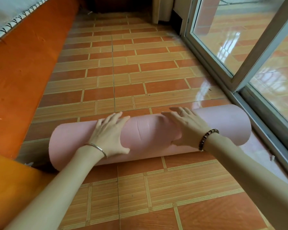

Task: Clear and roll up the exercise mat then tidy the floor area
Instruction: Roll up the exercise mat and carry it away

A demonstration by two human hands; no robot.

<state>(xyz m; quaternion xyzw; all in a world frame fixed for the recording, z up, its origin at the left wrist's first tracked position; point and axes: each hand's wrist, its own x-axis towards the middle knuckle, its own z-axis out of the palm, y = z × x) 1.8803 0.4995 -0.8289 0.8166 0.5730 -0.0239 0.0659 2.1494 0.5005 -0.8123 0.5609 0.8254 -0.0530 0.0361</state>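
Note:
The pink exercise mat [148, 133] lies as a thick roll across the tiled floor, its length running left to right. My left hand [109, 134] rests flat on top of the roll left of its middle, fingers spread. On the right half of the roll lies my right hand [184, 126], also flat with straight fingers pointing forward. A silver bangle is on my left wrist and a dark bead bracelet on my right.
An orange bed side [23, 77] with a white cover runs along the left. A glass sliding door with a grey frame [239, 80] runs along the right, close to the roll's right end. Orange-brown tiled floor [131, 63] stretches ahead toward dark furniture.

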